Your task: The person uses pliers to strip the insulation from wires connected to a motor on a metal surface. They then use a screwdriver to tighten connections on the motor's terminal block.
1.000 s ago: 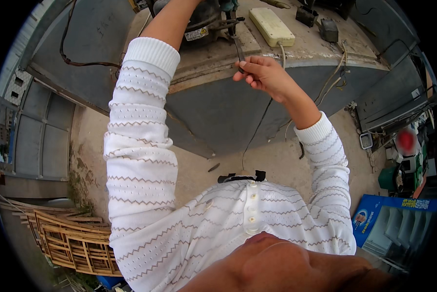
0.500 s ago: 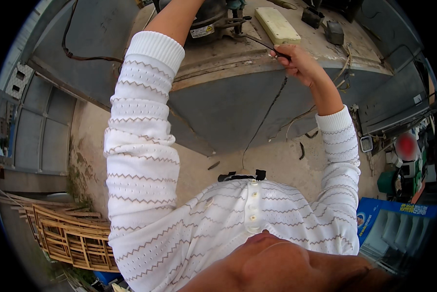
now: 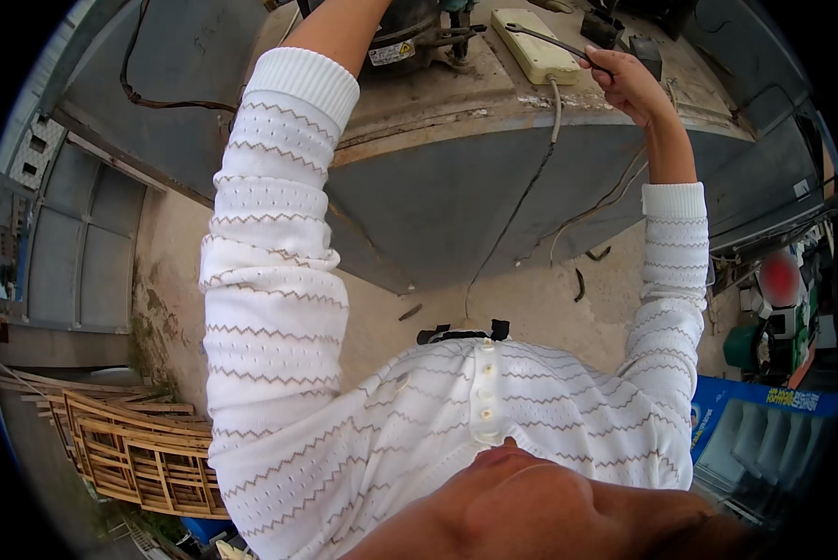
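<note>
My right hand [image 3: 627,86] grips a long dark metal wrench [image 3: 556,43], held diagonally over a cream oblong box [image 3: 540,65] with a cord. Left of that box, a black compressor [image 3: 398,35] with pipes and a warning label stands on a dusty worktop [image 3: 447,101]. My left forearm reaches up beside the compressor, and the hand itself lies beyond the upper edge of the picture. Small dark metal boxes [image 3: 602,28] sit just past my right hand.
A grey cabinet [image 3: 438,215] supports the worktop, with cables hanging down its front. Stacked wooden frames [image 3: 120,448] lie at lower left. A blue-topped chest [image 3: 760,439] and assorted clutter [image 3: 778,327] occupy the right side. A brown cable [image 3: 144,98] runs along the left panel.
My right hand has moved up and to the right, carrying the wrench away from the compressor's pipework to over the cream box. My left sleeve has shifted slightly.
</note>
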`<action>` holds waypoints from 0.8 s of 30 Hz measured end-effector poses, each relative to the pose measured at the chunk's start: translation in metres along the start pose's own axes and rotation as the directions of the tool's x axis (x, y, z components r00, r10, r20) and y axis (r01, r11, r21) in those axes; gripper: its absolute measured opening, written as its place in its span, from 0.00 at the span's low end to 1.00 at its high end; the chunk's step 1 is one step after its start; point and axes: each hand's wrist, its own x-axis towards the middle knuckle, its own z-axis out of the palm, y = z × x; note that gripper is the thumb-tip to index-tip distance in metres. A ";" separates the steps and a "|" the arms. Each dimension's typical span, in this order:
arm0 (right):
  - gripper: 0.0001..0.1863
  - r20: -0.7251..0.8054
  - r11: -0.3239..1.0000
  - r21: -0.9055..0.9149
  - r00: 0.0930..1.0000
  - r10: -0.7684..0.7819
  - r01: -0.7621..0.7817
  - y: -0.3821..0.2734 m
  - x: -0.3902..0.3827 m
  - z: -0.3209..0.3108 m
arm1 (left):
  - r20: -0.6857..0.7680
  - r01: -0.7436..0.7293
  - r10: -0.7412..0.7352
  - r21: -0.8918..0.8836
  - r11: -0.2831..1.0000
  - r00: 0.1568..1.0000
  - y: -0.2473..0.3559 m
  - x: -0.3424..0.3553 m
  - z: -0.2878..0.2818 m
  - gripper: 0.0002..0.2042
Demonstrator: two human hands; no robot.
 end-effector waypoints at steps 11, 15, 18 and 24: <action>0.13 0.195 0.993 0.110 0.981 0.018 -0.040 0.011 -0.061 0.110 | 0.004 0.000 0.000 -0.092 0.996 1.000 -0.010 0.000 -0.009 0.05; 0.13 0.192 0.982 0.183 0.981 0.013 -0.048 0.018 -0.056 0.124 | 0.004 0.008 -0.008 -0.078 0.997 1.000 -0.010 0.000 -0.010 0.04; 0.12 0.210 0.972 0.229 0.978 0.010 -0.059 0.017 -0.054 0.132 | -0.004 0.017 -0.017 -0.076 0.997 1.000 -0.009 -0.001 -0.010 0.04; 0.10 0.279 0.938 0.329 0.960 0.013 -0.108 0.012 -0.053 0.154 | -0.014 0.008 -0.009 -0.073 0.997 1.000 -0.010 0.000 -0.010 0.05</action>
